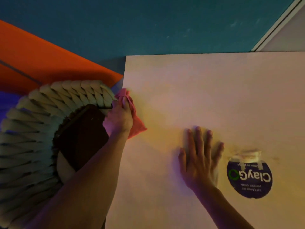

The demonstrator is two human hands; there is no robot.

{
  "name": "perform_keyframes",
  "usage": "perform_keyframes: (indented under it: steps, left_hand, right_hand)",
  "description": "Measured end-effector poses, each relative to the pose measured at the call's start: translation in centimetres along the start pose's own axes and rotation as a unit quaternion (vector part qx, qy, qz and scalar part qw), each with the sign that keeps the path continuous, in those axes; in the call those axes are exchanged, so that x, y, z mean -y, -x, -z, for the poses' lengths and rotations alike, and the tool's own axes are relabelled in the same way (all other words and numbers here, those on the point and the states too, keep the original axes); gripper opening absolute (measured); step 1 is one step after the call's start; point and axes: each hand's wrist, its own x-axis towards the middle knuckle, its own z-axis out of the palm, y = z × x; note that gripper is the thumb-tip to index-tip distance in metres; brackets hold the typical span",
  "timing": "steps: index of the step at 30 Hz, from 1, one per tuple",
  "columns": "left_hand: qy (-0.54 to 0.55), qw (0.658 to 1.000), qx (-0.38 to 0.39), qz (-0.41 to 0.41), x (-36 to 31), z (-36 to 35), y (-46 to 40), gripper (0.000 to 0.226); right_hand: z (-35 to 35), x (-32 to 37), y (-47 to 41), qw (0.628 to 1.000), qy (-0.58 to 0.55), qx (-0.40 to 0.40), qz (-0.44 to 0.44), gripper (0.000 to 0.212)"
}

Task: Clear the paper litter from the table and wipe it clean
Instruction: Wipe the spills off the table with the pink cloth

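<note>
Both arms are cut off at the bottom edge. The right hand (198, 160) lies flat on the pale desk (214, 90), fingers spread and straight. Just beside it is a round purple sticker (250, 178) that reads "ClayGo" upside down; the small words under it are too blurry to read, and its top is torn. The left hand (119, 117) pinches a pink cloth (135, 123) at the desk's left edge. Left of the desk sits a chunky woven basket (33, 129) with something dark inside that is hard to make out. Farther off are orange and teal surfaces.
</note>
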Motion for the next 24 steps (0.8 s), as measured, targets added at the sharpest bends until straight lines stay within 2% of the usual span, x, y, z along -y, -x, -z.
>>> perform_keyframes:
  steps: [5, 12, 16, 19, 24]
  left_hand:
    - [0.018, 0.999, -0.003, -0.031, -1.7, 0.2, -1.8, 0.054]
    - [0.021, 0.993, -0.046, -0.108, -4.4, -1.2, -6.1, 0.054]
    - [-0.032, 0.983, -0.075, -0.165, -6.0, -2.2, -8.4, 0.06]
    - [-0.027, 0.976, -0.075, -0.204, -8.2, -2.7, -9.6, 0.058]
    - [-0.023, 0.947, -0.043, -0.317, -10.3, -3.3, -6.2, 0.06]
  right_hand:
    - [0.3, 0.4, -2.0, 1.0, -0.008, 0.008, 0.001, 0.067]
    - [0.2, 1.3, -12.0, 1.0, -0.015, 0.0, 0.009, 0.064]
    - [0.2, 1.8, -12.0, 1.0, -0.005, -0.014, 0.008, 0.064]
    - [0.1, 1.8, -11.9, 1.0, -0.003, -0.023, 0.009, 0.063]
    - [0.2, 1.6, -12.1, 1.0, -0.005, -0.014, 0.009, 0.063]
